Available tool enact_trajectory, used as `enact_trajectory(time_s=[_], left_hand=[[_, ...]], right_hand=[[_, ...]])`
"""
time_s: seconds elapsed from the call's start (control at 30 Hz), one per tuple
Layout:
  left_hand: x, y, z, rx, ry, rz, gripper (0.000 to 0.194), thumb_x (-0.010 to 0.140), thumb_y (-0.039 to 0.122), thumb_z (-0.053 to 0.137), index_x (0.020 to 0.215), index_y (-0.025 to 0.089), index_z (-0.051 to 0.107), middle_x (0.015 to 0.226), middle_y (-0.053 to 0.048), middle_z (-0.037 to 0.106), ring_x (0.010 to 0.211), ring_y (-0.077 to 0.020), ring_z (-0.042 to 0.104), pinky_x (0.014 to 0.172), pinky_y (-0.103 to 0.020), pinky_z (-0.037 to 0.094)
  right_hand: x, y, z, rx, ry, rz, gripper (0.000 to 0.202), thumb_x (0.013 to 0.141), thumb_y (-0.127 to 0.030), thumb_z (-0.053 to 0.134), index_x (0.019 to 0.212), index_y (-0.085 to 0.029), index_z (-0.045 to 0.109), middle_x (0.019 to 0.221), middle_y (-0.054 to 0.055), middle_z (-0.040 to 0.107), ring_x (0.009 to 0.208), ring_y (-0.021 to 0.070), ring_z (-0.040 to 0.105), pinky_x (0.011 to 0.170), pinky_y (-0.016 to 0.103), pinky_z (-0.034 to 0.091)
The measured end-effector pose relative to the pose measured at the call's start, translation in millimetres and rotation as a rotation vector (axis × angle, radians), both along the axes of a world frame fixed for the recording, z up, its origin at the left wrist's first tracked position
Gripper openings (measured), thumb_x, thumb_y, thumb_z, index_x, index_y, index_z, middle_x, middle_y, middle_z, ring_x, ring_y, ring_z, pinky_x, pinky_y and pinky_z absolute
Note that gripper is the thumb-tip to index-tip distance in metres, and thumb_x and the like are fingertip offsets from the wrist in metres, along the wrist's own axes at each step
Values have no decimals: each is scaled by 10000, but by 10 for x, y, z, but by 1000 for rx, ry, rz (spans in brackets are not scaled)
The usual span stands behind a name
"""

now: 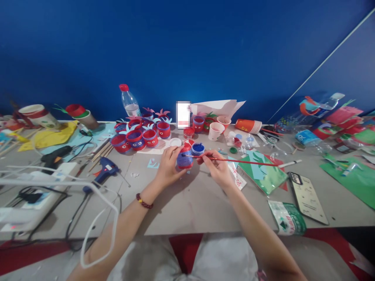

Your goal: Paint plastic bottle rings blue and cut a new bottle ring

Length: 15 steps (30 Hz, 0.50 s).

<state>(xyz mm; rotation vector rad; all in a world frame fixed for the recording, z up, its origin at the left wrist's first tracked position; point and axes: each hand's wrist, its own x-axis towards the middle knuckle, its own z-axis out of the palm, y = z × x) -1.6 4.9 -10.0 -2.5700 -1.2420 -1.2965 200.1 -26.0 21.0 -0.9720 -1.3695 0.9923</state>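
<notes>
My left hand [169, 168] is closed around the side of a small red and blue painted cup [185, 161] on the table. Between the fingers of my right hand [216, 168] is a long paintbrush [243, 161] with a red handle, its dark tip touching the cup's blue band. Just right of the cup stands an open jar of blue paint [198, 148]. Behind it is a jar of red paint [189, 132]. A round white lid [175, 142] lies beyond my left fingers.
Several painted cups with paper leaves [136, 139] stand at the back left, by a plastic bottle [129, 102]. A blue glue gun [107, 170], cables and a power strip [49, 191] occupy the left. Green paper [265, 175] and a phone [308, 197] lie at right.
</notes>
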Motion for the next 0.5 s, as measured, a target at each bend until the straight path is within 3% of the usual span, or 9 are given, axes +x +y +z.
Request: enact_trajectory(time_s=[0.5], left_hand=[[15, -53, 57, 64, -39, 6, 712, 757, 350, 720, 1380, 221, 400, 1215, -126, 516, 1136, -307, 503, 997, -484, 432]], right_hand=[[97, 27, -56, 204, -299, -269, 103, 915, -300, 543, 889, -216, 598, 814, 37, 712, 760, 181, 693, 697, 306, 541]])
